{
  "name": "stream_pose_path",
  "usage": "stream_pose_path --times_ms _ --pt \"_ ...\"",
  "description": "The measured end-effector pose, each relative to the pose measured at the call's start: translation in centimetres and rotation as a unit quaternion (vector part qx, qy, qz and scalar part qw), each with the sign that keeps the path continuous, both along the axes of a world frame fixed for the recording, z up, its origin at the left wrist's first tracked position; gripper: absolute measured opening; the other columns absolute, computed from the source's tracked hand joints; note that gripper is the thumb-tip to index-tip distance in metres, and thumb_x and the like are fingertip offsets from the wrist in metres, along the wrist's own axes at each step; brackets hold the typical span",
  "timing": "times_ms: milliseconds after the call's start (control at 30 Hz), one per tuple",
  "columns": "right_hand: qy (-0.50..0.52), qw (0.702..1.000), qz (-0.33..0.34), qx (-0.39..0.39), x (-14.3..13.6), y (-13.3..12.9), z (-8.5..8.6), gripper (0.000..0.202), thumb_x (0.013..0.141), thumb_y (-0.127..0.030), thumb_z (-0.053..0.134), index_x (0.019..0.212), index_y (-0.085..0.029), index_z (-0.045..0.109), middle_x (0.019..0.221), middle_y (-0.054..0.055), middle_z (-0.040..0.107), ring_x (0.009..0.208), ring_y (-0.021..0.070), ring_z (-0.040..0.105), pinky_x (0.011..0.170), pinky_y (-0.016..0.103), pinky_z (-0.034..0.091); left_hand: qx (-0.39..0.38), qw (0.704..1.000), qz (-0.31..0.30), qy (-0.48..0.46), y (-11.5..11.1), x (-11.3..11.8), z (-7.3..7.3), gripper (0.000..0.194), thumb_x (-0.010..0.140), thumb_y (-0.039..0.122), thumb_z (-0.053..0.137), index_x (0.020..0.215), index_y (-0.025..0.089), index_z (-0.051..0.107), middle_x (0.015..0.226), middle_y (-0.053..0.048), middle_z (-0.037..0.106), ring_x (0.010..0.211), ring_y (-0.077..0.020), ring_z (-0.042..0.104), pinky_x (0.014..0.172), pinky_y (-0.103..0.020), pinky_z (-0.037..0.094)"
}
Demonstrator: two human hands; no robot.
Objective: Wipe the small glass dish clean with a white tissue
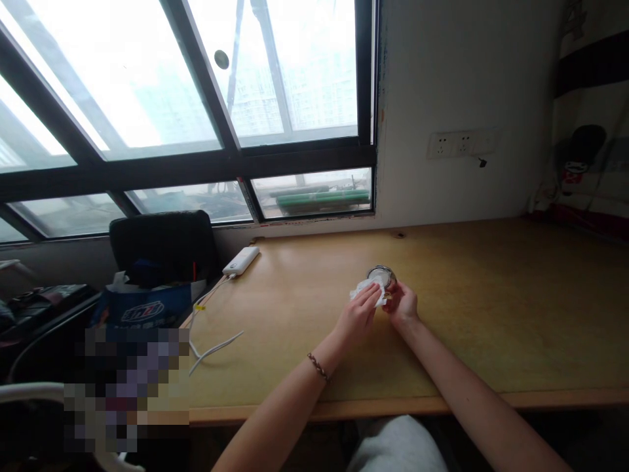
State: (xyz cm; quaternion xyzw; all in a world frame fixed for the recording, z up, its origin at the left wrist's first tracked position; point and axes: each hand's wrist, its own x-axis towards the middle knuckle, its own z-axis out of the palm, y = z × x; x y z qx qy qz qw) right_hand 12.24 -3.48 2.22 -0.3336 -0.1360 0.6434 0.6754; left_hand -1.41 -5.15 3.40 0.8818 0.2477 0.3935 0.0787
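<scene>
Over the middle of the table, my right hand (403, 303) is closed around the side of a small round object with a shiny, metal-looking rim (381, 270). Its pale round face is turned partly up, and I cannot make out its exact kind. My left hand (362, 307), with a braided bracelet on the wrist, presses a crumpled white tissue (358, 288) against this object. The fingers of my left hand lie close together over the tissue. My hands and the tissue hide the object's lower part.
The wooden table (491, 314) reaches back to the wall and window. At its left edge lie a white power bank (241, 261) and a white cable (219, 346). A black chair (162, 239) and a blue bag (147, 308) stand to the left. Wall sockets (462, 144) are at the right.
</scene>
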Motion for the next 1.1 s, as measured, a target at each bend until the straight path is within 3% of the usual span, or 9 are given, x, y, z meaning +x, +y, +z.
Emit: stream_pose_path --times_ms 267,500,600,700,800,900,967,1033,1100 --pt "-0.023 0.997 0.067 0.018 -0.7 0.2 -0.8 0.016 0.072 -0.033 0.043 0.065 -0.019 0.047 0.045 -0.004 0.047 0.031 0.01 0.043 0.026 0.021 0.026 -0.004 1.0 -0.012 -0.005 -0.1 0.0 0.4 0.039 0.084 0.016 0.032 0.123 0.018 0.036 0.128 -0.01 0.038 0.121 -0.0199 0.03 0.098 -0.042 0.033" --pt "-0.096 0.989 0.105 0.033 -1.3 -0.5 -0.3 0.023 0.073 -0.038 0.043 0.072 -0.017 0.051 0.054 -0.001 0.056 0.034 0.0131 0.052 0.026 0.02 0.028 -0.001 0.998 0.059 -0.022 0.2 -0.2 0.5 0.039 0.083 0.017 0.031 0.121 0.017 0.039 0.127 -0.011 0.039 0.12 -0.0204 0.031 0.098 -0.042 0.031" --pt "-0.154 0.983 0.083 0.059 -1.4 -1.0 0.2 0.025 0.072 -0.042 0.046 0.069 -0.017 0.05 0.058 0.0 0.058 0.038 0.0134 0.055 0.028 0.019 0.032 -0.054 0.992 0.071 -0.09 0.2 -0.1 0.4 0.037 0.084 0.02 0.032 0.12 0.017 0.042 0.126 -0.01 0.041 0.118 -0.0204 0.034 0.097 -0.04 0.032" --pt "-0.243 0.965 0.036 0.096 -1.4 -1.2 0.5 0.029 0.071 -0.046 0.049 0.071 -0.017 0.051 0.064 0.001 0.06 0.04 0.0122 0.056 0.033 0.019 0.035 -0.168 0.964 0.073 -0.192 0.4 0.0 0.3 0.031 0.083 0.028 0.037 0.107 0.018 0.054 0.108 -0.007 0.056 0.1 -0.0206 0.05 0.086 -0.034 0.041" --pt "-0.399 0.907 -0.028 0.133 -1.3 -1.4 0.8 0.029 0.07 -0.047 0.051 0.072 -0.018 0.052 0.066 0.002 0.06 0.049 0.0133 0.057 0.041 0.02 0.038 -0.336 0.883 0.08 -0.319 1.0 0.1 0.0 0.034 0.075 0.042 0.047 0.078 0.012 0.062 0.069 -0.003 0.062 0.065 -0.0154 0.057 0.059 -0.024 0.045" --pt "-0.585 0.786 -0.088 0.177 -1.3 -1.9 1.2 0.022 0.071 -0.043 0.052 0.072 -0.021 0.055 0.075 0.004 0.061 0.066 0.0168 0.057 0.057 0.024 0.041 -0.483 0.755 0.041 -0.443 1.6 0.0 -0.2 0.041 0.065 0.05 0.056 0.071 0.009 0.06 0.058 -0.002 0.058 0.05 -0.0106 0.051 0.049 -0.02 0.04" --pt "-0.675 0.701 -0.095 0.209 -1.4 -2.3 1.5 0.018 0.074 -0.04 0.05 0.077 -0.023 0.057 0.085 0.005 0.06 0.076 0.019 0.055 0.066 0.027 0.04 -0.536 0.691 -0.004 -0.484 1.9 -0.1 -0.1 0.043 0.063 0.051 0.058 0.074 0.009 0.059 0.06 -0.002 0.059 0.049 -0.0096 0.051 0.049 -0.02 0.04" --pt "-0.727 0.638 -0.085 0.238 -1.5 -2.6 1.9 0.018 0.077 -0.037 0.046 0.083 -0.024 0.057 0.095 0.006 0.059 0.081 0.0204 0.054 0.073 0.03 0.038 -0.564 0.664 -0.04 -0.49 1.9 -0.3 0.0 0.042 0.064 0.049 0.058 0.077 0.009 0.059 0.063 -0.003 0.06 0.049 -0.0095 0.052 0.05 -0.021 0.041" --pt "-0.748 0.605 -0.08 0.26 -1.6 -2.8 2.1 0.019 0.078 -0.035 0.044 0.09 -0.025 0.056 0.103 0.006 0.056 0.087 0.0213 0.053 0.078 0.032 0.038 -0.575 0.657 -0.058 -0.485 1.8 -0.5 0.1 0.04 0.064 0.046 0.06 0.08 0.01 0.059 0.066 -0.004 0.061 0.05 -0.0101 0.053 0.051 -0.022 0.041"
